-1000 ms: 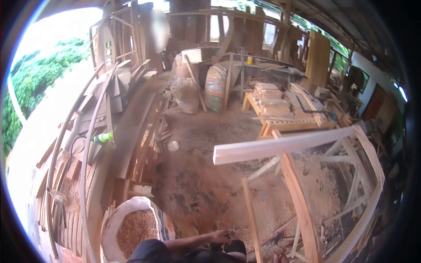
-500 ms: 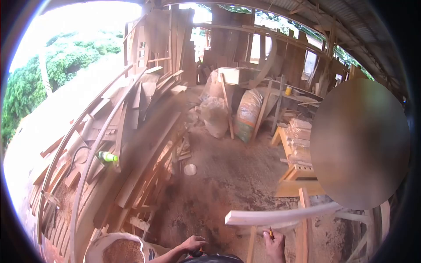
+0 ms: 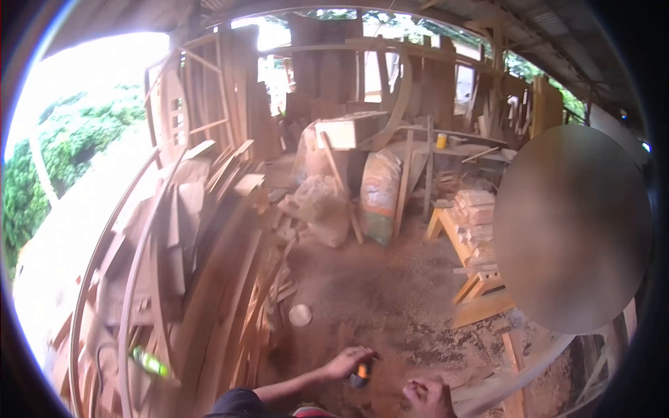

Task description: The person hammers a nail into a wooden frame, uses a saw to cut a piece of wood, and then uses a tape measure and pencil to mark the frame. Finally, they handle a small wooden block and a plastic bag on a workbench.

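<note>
My left hand [image 3: 348, 364] is closed round a black-and-orange tape measure [image 3: 360, 375], held out over the sawdust-covered floor. To its right, my right hand [image 3: 428, 397] has curled fingers. The pencil seen in it a moment ago is hard to make out now, as the hand is blurred. A pale curved wooden piece [image 3: 519, 382] lies at the lower right, just beyond my right hand, across an upright timber [image 3: 514, 362]. Neither hand touches it visibly.
Long boards [image 3: 223, 292] and offcuts are piled at left, with a green bottle [image 3: 150, 362] among them. Stacked wood pieces [image 3: 475, 216] rest on a wooden stand [image 3: 481, 285] at right. Filled sacks [image 3: 381, 188] stand ahead. A large blurred oval hides the far right.
The view has shifted, so the curved piece sits lower and further right. My left hand has come up and forward with the tape measure. The pencil no longer shows clearly in my right hand.
</note>
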### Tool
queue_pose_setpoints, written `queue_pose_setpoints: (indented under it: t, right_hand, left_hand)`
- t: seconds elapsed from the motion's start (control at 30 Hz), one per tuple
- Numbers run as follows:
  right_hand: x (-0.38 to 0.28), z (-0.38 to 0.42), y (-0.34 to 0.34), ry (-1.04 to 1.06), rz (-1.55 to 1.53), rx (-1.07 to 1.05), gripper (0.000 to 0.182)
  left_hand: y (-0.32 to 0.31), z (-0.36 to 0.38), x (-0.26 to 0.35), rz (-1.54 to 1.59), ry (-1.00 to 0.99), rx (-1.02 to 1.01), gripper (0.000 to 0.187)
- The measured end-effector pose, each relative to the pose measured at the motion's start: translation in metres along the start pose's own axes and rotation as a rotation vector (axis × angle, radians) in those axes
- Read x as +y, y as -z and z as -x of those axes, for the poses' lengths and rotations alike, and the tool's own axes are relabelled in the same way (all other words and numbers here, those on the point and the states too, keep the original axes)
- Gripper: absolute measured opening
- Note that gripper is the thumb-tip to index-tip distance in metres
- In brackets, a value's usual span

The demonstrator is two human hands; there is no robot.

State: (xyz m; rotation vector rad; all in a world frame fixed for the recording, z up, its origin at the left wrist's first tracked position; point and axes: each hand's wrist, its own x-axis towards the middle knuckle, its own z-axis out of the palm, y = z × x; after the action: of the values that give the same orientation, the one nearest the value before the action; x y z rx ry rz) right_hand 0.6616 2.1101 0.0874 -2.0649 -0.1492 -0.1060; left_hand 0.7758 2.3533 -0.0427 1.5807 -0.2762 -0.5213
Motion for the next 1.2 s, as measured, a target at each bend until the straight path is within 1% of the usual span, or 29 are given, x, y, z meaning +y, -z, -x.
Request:
queue_pose_setpoints:
  t: [0.03,0.07,0.1,0.13,0.2,0.23,0.27,0.33,0.37,0.4,0.43,0.47,0.5,0.53,0.57,0.6,0.63,0.67,0.73,0.77,0.8,0.83,0.87,0.93,1.0,1.03,1.13,1.17,1.2]
  right_hand:
    - [0.002,-0.009,-0.019,-0.033,0.022,0.017,0.022]
    - [0.000,-0.016,-0.034,-0.078,0.047,0.012,0.023]
    - [-0.011,-0.025,-0.046,-0.120,0.075,0.078,0.026]
    - [-0.025,-0.033,-0.059,-0.157,0.098,0.146,0.028]
    - [-0.045,-0.049,-0.085,-0.229,0.129,0.297,0.033]
    - [-0.044,-0.055,-0.095,-0.376,-0.060,0.396,0.034]
    - [-0.028,-0.056,-0.099,-0.244,-0.221,0.382,0.034]
    - [0.012,-0.051,-0.112,-0.283,-0.046,0.409,0.036]
    - [0.030,-0.052,-0.125,-0.301,-0.117,0.432,0.036]
    - [0.016,-0.056,-0.127,-0.277,-0.075,0.429,0.049]
    - [0.008,-0.058,-0.128,-0.252,-0.032,0.427,0.063]
    - [-0.025,-0.069,-0.120,-0.440,-0.142,0.385,0.065]
    - [-0.042,-0.079,-0.110,-0.415,-0.033,0.371,0.064]
    - [-0.046,-0.086,-0.099,-0.355,0.091,0.339,0.063]
    - [-0.045,-0.085,-0.087,-0.402,0.196,0.298,0.061]
    - [-0.049,-0.082,-0.076,-0.439,0.298,0.234,0.059]
    - [-0.053,-0.081,-0.067,-0.461,0.400,0.150,0.057]
    - [-0.051,-0.075,-0.056,-0.498,0.440,0.163,0.054]
    - [-0.036,-0.067,-0.024,-0.512,0.567,0.152,0.050]
    - [-0.019,-0.060,-0.001,-0.487,0.592,0.075,0.049]
    - [0.005,-0.050,0.009,-0.568,0.670,0.046,0.051]
    - [0.022,-0.049,0.029,-0.472,0.671,-0.041,0.049]
    - [0.052,-0.048,0.049,-0.591,0.572,-0.226,0.048]
    - [0.068,-0.081,0.083,-0.561,0.458,-0.224,0.044]
    - [0.072,-0.112,0.111,-0.592,0.331,-0.194,0.040]
    - [0.076,-0.127,0.125,-0.479,0.442,-0.143,0.043]
    - [0.125,-0.146,0.164,-0.536,0.379,-0.144,0.044]
    - [0.150,-0.159,0.192,-0.535,0.407,-0.234,0.043]
    - [0.143,-0.171,0.205,-0.551,0.383,-0.219,0.043]
  left_hand:
    - [-0.006,-0.015,0.000,0.295,0.091,-0.087,0.037]
    - [-0.010,-0.030,0.001,0.347,0.125,-0.145,0.040]
    - [-0.012,-0.025,0.032,0.452,0.162,-0.238,0.042]
    - [-0.017,-0.029,0.028,0.418,0.046,-0.305,0.045]
    - [-0.028,-0.034,0.029,0.624,0.077,-0.304,0.046]
    - [-0.019,-0.027,0.054,0.702,0.137,-0.302,0.034]
    - [-0.010,-0.023,0.076,0.778,0.202,-0.301,0.025]
    - [-0.004,-0.055,0.046,0.580,0.235,-0.389,0.038]
    - [-0.009,-0.050,0.029,0.469,0.288,-0.489,0.046]
    - [0.005,-0.050,0.058,0.301,0.005,-0.449,0.044]
    - [0.011,-0.053,0.074,0.334,0.067,-0.449,0.040]
    - [0.016,-0.056,0.090,0.368,0.129,-0.446,0.037]
    - [0.029,-0.067,0.105,0.410,0.129,-0.457,0.036]
    - [0.045,-0.089,0.113,0.173,0.185,-0.414,0.037]
    - [0.049,-0.109,0.108,0.299,-0.003,-0.281,0.038]
    - [0.064,-0.138,0.110,0.615,0.004,-0.312,0.037]
    - [0.086,-0.168,0.118,0.714,0.019,-0.275,0.035]
    - [0.110,-0.198,0.126,0.812,0.015,-0.217,0.032]
    - [0.166,-0.264,0.111,0.920,-0.041,-0.031,0.030]
    - [0.192,-0.288,0.108,0.933,-0.069,-0.031,0.030]
    - [0.212,-0.312,0.098,0.942,-0.095,0.001,0.032]
    - [0.223,-0.328,0.085,0.896,-0.061,0.038,0.035]
    - [0.225,-0.337,0.075,0.862,-0.017,0.068,0.038]
    - [0.186,-0.334,0.077,0.652,0.168,0.018,0.046]
    - [0.135,-0.341,0.047,0.182,0.321,-0.132,0.042]
    - [0.097,-0.340,0.036,0.284,0.324,-0.193,0.046]
    - [-0.004,-0.344,0.031,0.360,0.397,-0.347,0.046]
    - [-0.032,-0.363,0.041,0.343,0.456,-0.305,0.044]
    - [-0.045,-0.370,0.053,0.322,0.507,-0.274,0.043]
